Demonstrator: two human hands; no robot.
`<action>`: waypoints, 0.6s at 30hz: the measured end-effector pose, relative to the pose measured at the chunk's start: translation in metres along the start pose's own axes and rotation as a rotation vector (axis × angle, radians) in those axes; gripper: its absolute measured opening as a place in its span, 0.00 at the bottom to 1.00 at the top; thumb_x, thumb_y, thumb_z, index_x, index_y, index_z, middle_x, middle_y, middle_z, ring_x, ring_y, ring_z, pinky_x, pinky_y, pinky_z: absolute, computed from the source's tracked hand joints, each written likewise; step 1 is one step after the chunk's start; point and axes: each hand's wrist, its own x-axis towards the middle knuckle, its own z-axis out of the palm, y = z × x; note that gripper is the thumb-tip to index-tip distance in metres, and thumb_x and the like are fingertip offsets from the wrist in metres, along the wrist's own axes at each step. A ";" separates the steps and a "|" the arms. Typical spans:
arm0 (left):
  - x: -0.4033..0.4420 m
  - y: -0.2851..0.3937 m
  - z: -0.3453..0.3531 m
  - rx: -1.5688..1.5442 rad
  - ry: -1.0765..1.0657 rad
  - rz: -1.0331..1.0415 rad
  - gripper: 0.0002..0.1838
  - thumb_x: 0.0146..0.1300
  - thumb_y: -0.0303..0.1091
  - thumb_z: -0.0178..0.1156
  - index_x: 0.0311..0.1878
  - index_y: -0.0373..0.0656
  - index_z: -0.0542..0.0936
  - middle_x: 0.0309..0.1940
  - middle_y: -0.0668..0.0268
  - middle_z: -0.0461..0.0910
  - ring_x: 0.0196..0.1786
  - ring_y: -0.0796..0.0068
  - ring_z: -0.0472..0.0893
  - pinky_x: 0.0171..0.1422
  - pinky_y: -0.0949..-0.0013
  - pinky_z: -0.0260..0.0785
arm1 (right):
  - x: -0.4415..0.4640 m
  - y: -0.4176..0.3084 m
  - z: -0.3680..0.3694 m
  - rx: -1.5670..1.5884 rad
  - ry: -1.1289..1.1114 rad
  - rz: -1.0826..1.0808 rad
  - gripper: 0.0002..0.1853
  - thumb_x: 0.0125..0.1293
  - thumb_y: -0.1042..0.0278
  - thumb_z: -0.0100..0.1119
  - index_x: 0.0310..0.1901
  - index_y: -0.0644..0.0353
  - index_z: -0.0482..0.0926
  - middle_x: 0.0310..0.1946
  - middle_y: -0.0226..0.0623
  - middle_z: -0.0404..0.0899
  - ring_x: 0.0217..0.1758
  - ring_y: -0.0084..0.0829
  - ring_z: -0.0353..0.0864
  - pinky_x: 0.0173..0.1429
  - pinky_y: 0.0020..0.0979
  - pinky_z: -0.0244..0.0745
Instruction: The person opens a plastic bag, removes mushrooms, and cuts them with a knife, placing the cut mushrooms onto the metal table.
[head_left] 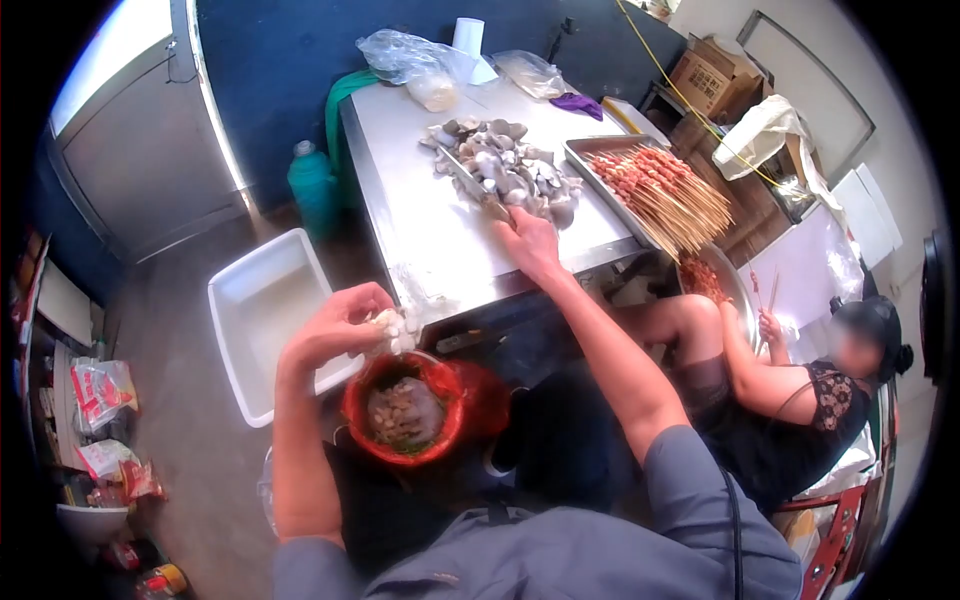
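Note:
My left hand is closed on pale mushroom pieces, above a bucket lined with a red plastic bag. Pale scraps and some green bits lie inside that bucket. My right hand grips a knife by its handle at the table's front side. The blade points away from me, over the near left part of a heap of grey-white oyster mushrooms. This heap lies on the white-topped table.
A metal tray of skewered meat stands right of the mushrooms. Further right, a seated person holds skewers beside a bowl of meat. A white tub and a teal flask are at left. Plastic bags lie at the table's back.

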 end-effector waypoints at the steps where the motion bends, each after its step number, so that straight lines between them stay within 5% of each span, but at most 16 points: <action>1: -0.002 0.000 -0.002 -0.001 -0.004 0.000 0.16 0.51 0.34 0.64 0.44 0.44 0.77 0.30 0.74 0.78 0.26 0.89 0.70 0.24 0.81 0.57 | -0.004 0.000 -0.001 -0.002 0.000 0.003 0.16 0.66 0.54 0.58 0.45 0.59 0.78 0.31 0.50 0.82 0.39 0.51 0.83 0.44 0.48 0.74; 9: -0.020 -0.002 -0.013 -0.074 -0.050 -0.056 0.16 0.50 0.30 0.62 0.44 0.41 0.77 0.32 0.73 0.79 0.27 0.87 0.72 0.25 0.80 0.59 | -0.022 -0.002 0.003 0.106 0.112 -0.180 0.16 0.66 0.55 0.59 0.46 0.59 0.79 0.32 0.48 0.81 0.37 0.49 0.82 0.41 0.44 0.74; 15: -0.023 -0.017 -0.002 0.106 -0.130 -0.168 0.19 0.51 0.43 0.64 0.41 0.39 0.79 0.33 0.68 0.79 0.35 0.81 0.76 0.37 0.76 0.68 | -0.025 0.006 0.013 0.147 0.239 -0.264 0.18 0.63 0.58 0.62 0.51 0.58 0.80 0.35 0.47 0.83 0.39 0.48 0.83 0.43 0.43 0.77; 17: -0.026 -0.029 0.012 0.131 -0.116 -0.191 0.14 0.53 0.33 0.61 0.42 0.38 0.78 0.29 0.72 0.77 0.29 0.84 0.73 0.31 0.76 0.63 | -0.026 0.004 0.010 0.141 0.170 -0.206 0.19 0.63 0.58 0.62 0.52 0.58 0.81 0.36 0.47 0.84 0.39 0.48 0.84 0.44 0.43 0.78; 18: -0.025 -0.044 0.016 0.274 -0.083 -0.184 0.14 0.54 0.36 0.63 0.40 0.38 0.79 0.28 0.71 0.78 0.30 0.83 0.73 0.32 0.75 0.64 | -0.025 0.004 0.011 0.144 0.181 -0.204 0.18 0.63 0.57 0.63 0.51 0.57 0.81 0.36 0.46 0.84 0.39 0.48 0.84 0.44 0.43 0.78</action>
